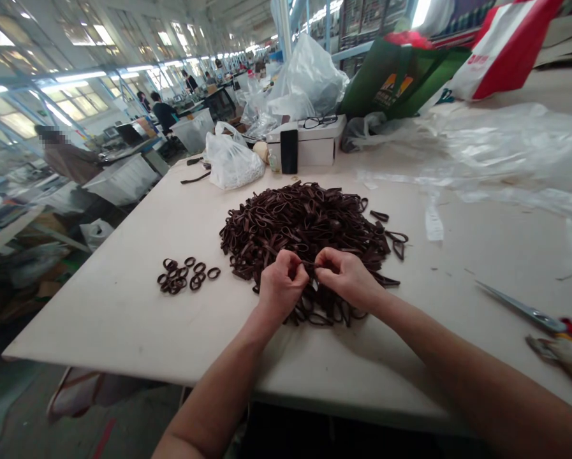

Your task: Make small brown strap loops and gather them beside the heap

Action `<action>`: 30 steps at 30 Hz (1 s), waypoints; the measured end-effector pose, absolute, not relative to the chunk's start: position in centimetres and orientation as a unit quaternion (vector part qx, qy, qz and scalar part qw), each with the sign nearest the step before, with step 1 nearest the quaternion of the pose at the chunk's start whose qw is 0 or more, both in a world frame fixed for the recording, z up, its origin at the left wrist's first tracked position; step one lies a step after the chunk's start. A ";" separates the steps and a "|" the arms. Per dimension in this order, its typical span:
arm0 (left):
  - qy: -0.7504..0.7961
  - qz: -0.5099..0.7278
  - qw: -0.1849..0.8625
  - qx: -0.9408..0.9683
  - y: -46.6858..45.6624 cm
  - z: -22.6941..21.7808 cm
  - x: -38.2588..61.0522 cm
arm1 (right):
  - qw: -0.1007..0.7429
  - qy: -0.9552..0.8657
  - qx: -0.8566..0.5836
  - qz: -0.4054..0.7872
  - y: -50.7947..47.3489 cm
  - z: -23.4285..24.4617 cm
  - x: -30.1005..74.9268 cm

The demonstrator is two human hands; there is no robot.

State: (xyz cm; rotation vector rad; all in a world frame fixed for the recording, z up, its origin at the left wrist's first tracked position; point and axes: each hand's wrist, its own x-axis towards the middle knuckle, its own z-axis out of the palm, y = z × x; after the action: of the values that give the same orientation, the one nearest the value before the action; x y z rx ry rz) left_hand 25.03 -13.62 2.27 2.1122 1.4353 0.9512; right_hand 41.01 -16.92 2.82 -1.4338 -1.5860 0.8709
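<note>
Both hands are over the near side of a large heap of dark brown strap loops. My left hand pinches one end of a small brown loop, and the fingers of my right hand are closed on its other end. Most of that loop is hidden by the fingertips. The loops in the heap look flattened, like narrow strips of leather or similar material. To the left, apart from the heap, lies a small cluster of round brown rings.
Scissors with a red handle lie at right on the pale table. Behind the heap stand a white plastic bag, a dark phone-like slab, a white box and a green bag. Several people work in the background.
</note>
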 end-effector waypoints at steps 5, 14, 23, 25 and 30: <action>0.524 0.335 0.211 0.754 -13.3 2.5 24.2 | 0.408 -0.645 -0.528 0.372 -17.1 2.0 40.7; 0.737 0.353 0.075 0.572 -8.4 3.1 9.9 | 0.354 -0.737 -0.538 0.206 -16.6 0.3 41.2; 0.760 0.247 0.026 0.601 -8.1 2.5 5.8 | 0.344 -0.761 -0.519 0.184 -16.2 -0.2 41.3; 0.686 0.229 0.052 0.688 -8.6 2.2 7.8 | 0.341 -0.763 -0.516 0.187 -16.2 -0.3 41.4; 0.590 0.136 0.065 0.793 -9.0 1.7 11.3 | 0.355 -0.767 -0.505 0.177 -16.2 -0.6 41.6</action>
State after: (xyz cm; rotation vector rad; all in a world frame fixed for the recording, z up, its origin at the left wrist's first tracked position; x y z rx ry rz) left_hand 11.32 -8.96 1.67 2.3923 1.7819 0.4119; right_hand 41.60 -16.15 -0.61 -1.3037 -1.9813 0.4584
